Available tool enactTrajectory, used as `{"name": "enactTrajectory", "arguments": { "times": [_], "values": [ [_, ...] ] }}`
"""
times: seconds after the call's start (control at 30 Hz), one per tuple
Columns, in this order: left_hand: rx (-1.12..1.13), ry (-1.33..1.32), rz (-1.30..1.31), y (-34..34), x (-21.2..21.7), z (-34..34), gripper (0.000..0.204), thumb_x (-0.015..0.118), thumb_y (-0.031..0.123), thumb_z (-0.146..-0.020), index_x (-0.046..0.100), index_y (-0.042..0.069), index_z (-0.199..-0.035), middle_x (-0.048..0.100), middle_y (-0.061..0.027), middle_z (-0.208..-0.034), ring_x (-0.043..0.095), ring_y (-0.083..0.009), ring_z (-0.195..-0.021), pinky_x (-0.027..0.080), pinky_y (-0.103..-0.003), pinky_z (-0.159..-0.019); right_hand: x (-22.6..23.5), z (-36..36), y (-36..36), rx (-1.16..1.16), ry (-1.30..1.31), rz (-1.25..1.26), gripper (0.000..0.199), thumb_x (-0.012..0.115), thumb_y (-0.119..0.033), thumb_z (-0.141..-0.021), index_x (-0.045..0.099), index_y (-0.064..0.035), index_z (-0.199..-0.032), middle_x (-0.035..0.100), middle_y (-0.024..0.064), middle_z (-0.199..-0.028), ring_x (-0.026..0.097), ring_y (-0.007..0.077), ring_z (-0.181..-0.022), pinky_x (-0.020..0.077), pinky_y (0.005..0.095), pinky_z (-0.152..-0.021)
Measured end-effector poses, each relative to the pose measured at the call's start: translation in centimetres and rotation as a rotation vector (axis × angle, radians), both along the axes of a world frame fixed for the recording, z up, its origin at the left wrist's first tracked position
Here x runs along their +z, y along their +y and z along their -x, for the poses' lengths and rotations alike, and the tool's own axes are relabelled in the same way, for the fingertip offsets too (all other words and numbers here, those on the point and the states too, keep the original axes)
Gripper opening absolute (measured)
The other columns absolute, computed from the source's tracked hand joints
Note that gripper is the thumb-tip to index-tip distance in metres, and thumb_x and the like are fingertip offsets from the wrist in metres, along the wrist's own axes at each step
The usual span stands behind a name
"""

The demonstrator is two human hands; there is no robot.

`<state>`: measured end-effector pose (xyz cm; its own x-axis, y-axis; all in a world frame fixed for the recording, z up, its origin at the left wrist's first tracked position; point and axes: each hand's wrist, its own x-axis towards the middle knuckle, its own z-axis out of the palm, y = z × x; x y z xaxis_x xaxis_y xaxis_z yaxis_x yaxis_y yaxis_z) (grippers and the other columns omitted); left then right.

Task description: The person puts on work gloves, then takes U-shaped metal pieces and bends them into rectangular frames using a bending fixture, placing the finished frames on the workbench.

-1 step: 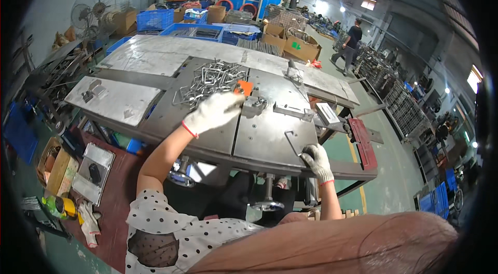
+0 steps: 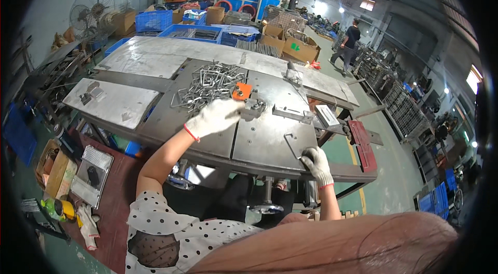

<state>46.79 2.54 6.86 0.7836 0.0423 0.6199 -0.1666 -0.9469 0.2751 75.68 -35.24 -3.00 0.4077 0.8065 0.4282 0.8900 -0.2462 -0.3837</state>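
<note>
My left hand (image 2: pixel 215 118), in a white knit glove with a red cuff, reaches across the metal table (image 2: pixel 210 140). Its fingers are stretched out beside a small steel block fixture (image 2: pixel 253 110); whether they touch it is hard to see. Just behind the fingertips is an orange plate (image 2: pixel 241 91) with dark round parts on it. My right hand (image 2: pixel 317 165), also gloved, is closed at the table's front edge around the near end of a thin bent metal rod (image 2: pixel 291 145). The rod's other end lies on the tabletop. A heap of bent metal rods (image 2: pixel 210 83) spreads behind my left hand.
A long steel bar fixture (image 2: pixel 292 113) and a white box-like piece (image 2: pixel 326 115) stand to the right. A red metal part (image 2: pixel 362 144) is at the right table end. Handwheels (image 2: pixel 265 206) sit below the edge. Farther off, a person (image 2: pixel 349 46) walks in the aisle.
My left hand has drawn slightly down and back, so more of the orange plate shows. My right hand keeps its grip on the bent rod.
</note>
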Motion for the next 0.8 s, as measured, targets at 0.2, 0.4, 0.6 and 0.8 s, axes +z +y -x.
{"name": "enactTrajectory", "arguments": {
  "times": [0.2, 0.4, 0.6, 0.8],
  "values": [
    [-0.15, 0.351, -0.048, 0.9, -5.2, -7.3, 0.041, 0.068, 0.029, -0.098, 0.069, 0.006, -0.132, 0.075, -0.0181, -0.116, 0.074, -0.0383, -0.104, 0.059, -0.048, -0.094, 0.9, 0.7, -0.2, -0.061, 0.023, 0.027, 0.02, 0.079, -0.016, -0.088, 0.072, -0.0054, -0.103, 0.07, 0.0145, -0.113, 0.063, 0.0397, -0.111, 0.0502, 0.048, -0.098],
    [-0.223, 0.06, -0.32, 1.0, -9.9, -11.1, 0.042, 0.074, 0.033, -0.09, 0.07, 0.011, -0.126, 0.065, -0.008, -0.106, 0.063, -0.0301, -0.096, 0.054, -0.044, -0.085, 4.6, -0.1, 5.3, 0.111, -0.102, 0.315, 0.024, 0.078, -0.027, -0.092, 0.074, -0.0112, -0.109, 0.067, 0.0113, -0.112, 0.061, 0.0358, -0.11, 0.0482, 0.0471, -0.097],
    [-0.197, 0.237, -0.209, 1.3, -9.7, -10.1, 0.085, 0.082, 0.05, -0.083, 0.055, 0.004, -0.149, 0.065, -0.0126, -0.123, 0.061, -0.0323, -0.115, 0.051, -0.045, -0.101, 4.8, 1.0, 19.3, 0.575, -0.13, 0.309, 0.024, 0.073, -0.032, -0.097, 0.072, -0.0115, -0.107, 0.062, 0.0114, -0.111, 0.058, 0.0348, -0.11, 0.047, 0.0472, -0.098],
    [-0.122, 0.279, -0.153, 1.7, -10.0, -10.5, 0.085, 0.083, 0.049, -0.083, 0.055, 0.001, -0.147, 0.064, -0.0151, -0.129, 0.061, -0.0335, -0.12, 0.05, -0.046, -0.103, 2.6, -0.6, 21.7, 0.639, -0.061, 0.204, 0.022, 0.076, -0.029, -0.092, 0.071, -0.0114, -0.103, 0.061, 0.0119, -0.105, 0.06, 0.036, -0.105, 0.049, 0.0486, -0.093]
  ]
}}
